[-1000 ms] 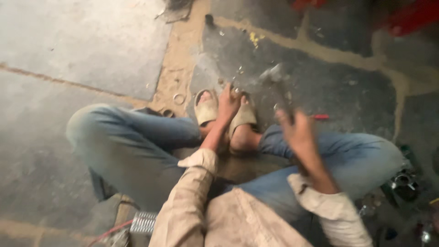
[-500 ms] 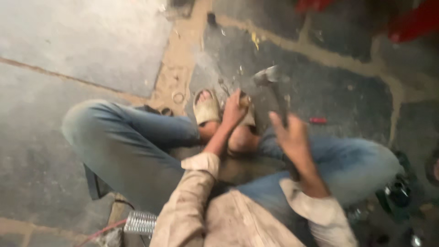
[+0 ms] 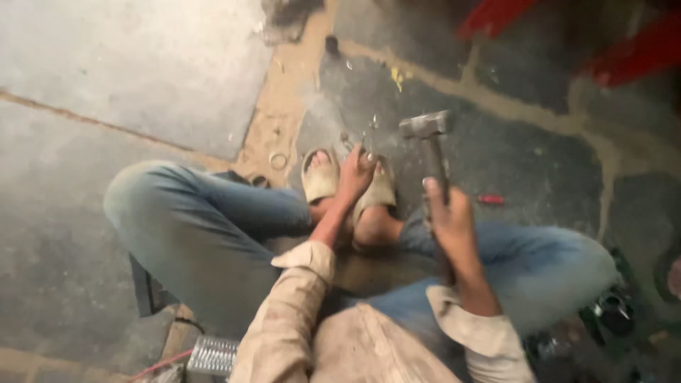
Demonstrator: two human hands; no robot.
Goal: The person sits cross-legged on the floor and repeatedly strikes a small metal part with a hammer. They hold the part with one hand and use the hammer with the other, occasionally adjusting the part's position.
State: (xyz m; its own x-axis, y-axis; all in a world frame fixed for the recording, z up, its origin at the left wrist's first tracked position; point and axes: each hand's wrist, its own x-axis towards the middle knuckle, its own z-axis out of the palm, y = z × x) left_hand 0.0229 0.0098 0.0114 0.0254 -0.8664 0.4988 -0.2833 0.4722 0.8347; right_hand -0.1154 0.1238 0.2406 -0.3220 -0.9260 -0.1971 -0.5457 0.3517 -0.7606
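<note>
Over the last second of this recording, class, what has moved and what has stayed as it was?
The right hand has swung the grey metal-headed hammer up from its low, tilted position near the feet until it stands nearly upright, head raised; the grip on the handle is unchanged. The left hand stays down between the beige sandals, pinching a small thin metal piece. The small red tool still lies on the floor.

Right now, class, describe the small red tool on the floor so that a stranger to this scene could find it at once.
Start at the dark stone floor ahead of the seated person's knees. Just beyond the right hand, which grips a hammer, lies a small red-handled tool, probably a screwdriver. It is the only slim red thing lying loose on the dark slab; the larger red shapes sit far off near the top edge.
</note>
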